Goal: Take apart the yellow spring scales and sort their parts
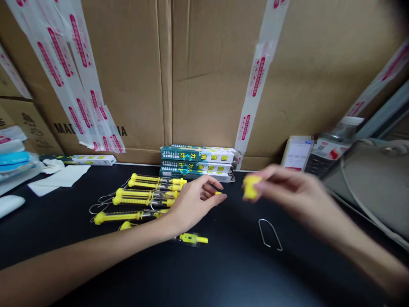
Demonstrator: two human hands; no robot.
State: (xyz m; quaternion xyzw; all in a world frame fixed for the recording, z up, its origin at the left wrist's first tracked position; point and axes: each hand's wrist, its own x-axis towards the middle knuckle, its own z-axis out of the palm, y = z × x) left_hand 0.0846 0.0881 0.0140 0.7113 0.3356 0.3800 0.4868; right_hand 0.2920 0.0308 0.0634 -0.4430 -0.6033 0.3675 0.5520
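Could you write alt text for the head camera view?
A person's right hand holds a small yellow piece over a black table, while a bit of yellow shows at the left hand. Yellow tube-shaped devices lie at left, a bent wire at right, and stacked boxes behind.

The right hand (289,187) and the yellow piece (251,186) it is pinching are blurring, while the left hand (191,202) is partly hiding several yellow spring scales (140,194).
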